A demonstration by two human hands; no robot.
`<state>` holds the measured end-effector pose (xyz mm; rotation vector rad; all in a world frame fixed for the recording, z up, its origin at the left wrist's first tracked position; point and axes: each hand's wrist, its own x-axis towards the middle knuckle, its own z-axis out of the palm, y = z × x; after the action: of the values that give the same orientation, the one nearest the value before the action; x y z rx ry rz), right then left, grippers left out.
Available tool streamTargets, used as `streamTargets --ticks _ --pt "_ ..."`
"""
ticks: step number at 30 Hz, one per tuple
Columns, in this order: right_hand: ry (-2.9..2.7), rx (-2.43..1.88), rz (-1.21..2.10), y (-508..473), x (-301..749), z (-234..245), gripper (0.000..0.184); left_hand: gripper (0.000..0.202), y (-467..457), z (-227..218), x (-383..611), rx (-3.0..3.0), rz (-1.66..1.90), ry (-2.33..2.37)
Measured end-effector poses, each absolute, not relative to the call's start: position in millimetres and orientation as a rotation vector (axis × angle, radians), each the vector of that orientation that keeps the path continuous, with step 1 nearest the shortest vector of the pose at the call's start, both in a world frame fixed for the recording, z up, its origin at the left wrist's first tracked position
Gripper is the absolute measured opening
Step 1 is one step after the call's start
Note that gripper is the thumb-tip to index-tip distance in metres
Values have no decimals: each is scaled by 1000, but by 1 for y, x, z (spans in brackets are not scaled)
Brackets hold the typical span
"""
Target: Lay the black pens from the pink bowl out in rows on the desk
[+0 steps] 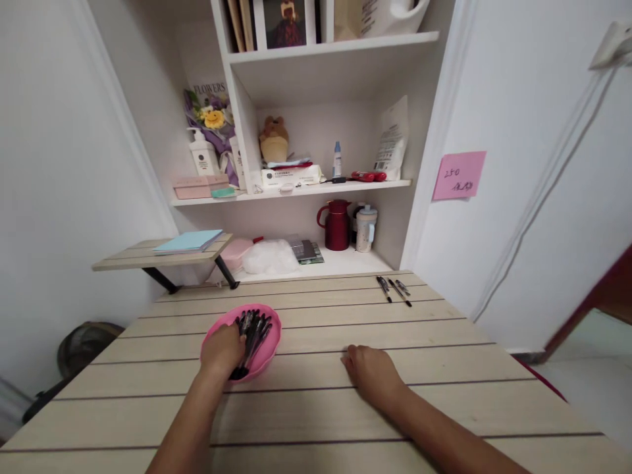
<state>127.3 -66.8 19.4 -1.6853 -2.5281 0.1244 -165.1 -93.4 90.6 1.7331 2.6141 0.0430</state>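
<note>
Whether the left hand (224,349) grips pens (255,336) in the bowl (269,347) is hidden; open tabletop (311,401) surrounds the closely curled right hand (371,370).

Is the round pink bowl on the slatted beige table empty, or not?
Not empty: a bundle of slim black pens lies in the round pink bowl, beside the left hand.

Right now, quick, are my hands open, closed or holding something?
Left hand: in the pink bowl, at the pens; grip cannot be told.
Right hand: curled closed over the table, nothing visible in it.
</note>
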Motion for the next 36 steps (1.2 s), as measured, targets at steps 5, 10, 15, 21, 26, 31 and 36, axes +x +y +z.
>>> streamTargets --ticks 5,10,15,21,26,31,36 --pt "-2516 -1684 82 -67 127 13 35 30 -91 86 -160 1628 125 2653" --pt "-2497 -1702 74 -66 130 6 35 21 -91 95 -160 1549 212 2669" --pt "-2364 -1666 368 -54 125 9 39 18 -101 96 -136 1583 631 2440" --pt "-1408 -955 1474 -52 86 33 55 16 -102 59 -49 1030 1044 1296" --pt "-991 -894 1664 -57 75 30 40 23 -97 24 1 880 1118 1139" --pt "-919 -990 1635 -50 85 12 33 34 -97 7 20 789 1123 1072" --pt "-906 -948 1553 -39 94 16 35 45 -102 8 15 765 1016 956"
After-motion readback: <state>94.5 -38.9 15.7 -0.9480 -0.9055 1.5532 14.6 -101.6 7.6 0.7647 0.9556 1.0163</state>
